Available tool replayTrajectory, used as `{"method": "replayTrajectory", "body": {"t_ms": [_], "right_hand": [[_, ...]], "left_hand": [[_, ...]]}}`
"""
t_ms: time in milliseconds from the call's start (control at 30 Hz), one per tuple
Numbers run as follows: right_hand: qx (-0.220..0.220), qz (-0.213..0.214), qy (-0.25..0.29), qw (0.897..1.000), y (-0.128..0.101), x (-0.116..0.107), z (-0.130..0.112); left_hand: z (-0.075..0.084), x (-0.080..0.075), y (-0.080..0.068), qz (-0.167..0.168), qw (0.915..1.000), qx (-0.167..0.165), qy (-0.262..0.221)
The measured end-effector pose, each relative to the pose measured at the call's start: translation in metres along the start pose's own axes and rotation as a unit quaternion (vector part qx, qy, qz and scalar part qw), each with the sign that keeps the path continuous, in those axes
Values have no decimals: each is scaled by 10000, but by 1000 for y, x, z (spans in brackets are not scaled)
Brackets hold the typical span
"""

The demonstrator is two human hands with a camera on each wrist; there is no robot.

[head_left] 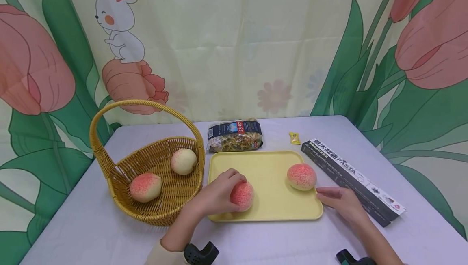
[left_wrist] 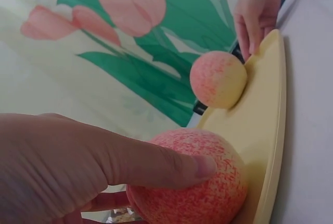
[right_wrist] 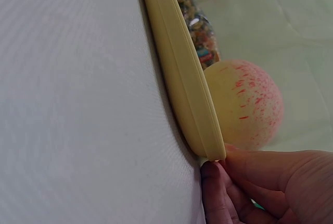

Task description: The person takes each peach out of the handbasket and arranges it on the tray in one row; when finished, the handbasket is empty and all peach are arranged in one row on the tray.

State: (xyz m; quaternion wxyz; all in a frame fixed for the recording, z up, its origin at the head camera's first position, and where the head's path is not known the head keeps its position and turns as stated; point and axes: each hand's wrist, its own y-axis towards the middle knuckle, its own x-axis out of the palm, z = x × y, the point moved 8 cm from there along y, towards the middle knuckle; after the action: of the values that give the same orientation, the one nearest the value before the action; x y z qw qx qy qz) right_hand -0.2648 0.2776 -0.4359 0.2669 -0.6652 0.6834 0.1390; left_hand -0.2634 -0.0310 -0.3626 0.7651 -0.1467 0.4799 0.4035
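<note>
Your left hand [head_left: 219, 194] is curled over the near peach [head_left: 242, 195] at the front left of the yellow tray [head_left: 270, 200], thumb laid across its top in the left wrist view [left_wrist: 156, 166], fingers wrapped round it; the fruit sits on the tray floor, not lifted as far as I can tell; your right hand [head_left: 341, 202] rests at the tray's front right corner, fingertips [right_wrist: 244, 182] pressed against the rim and loosely bent, gripping nothing that I can make out; the second peach [head_left: 302, 176] lies on the tray just beside that hand, untouched.

Over in the wicker basket [head_left: 109, 167], on the bench [head_left: 91, 224] just left of the tray, two peaches are in place: a pink one [head_left: 145, 187] at the front and a paler one [head_left: 183, 161] behind it; so by my reading you're about halfway, two in the basket and two on the tray, with one of those under your grip.

Behind the tray lie a pasta bag [head_left: 235, 135] and a small yellow packet [head_left: 294, 138]; the long dark pasta box [head_left: 351, 179] runs along the right.
</note>
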Motion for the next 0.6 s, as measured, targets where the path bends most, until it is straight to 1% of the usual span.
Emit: {"method": "replayTrajectory", "body": {"t_ms": [267, 467, 600], "right_hand": [[28, -7, -25, 10000, 1, 1, 0], [158, -2, -44, 9999, 3, 0, 4], [102, 22, -44, 9999, 3, 0, 3]], "left_hand": [[2, 1, 7, 125, 9997, 163, -145], [6, 7, 20, 71, 9997, 151, -167], [9, 11, 29, 50, 9998, 125, -114]]}}
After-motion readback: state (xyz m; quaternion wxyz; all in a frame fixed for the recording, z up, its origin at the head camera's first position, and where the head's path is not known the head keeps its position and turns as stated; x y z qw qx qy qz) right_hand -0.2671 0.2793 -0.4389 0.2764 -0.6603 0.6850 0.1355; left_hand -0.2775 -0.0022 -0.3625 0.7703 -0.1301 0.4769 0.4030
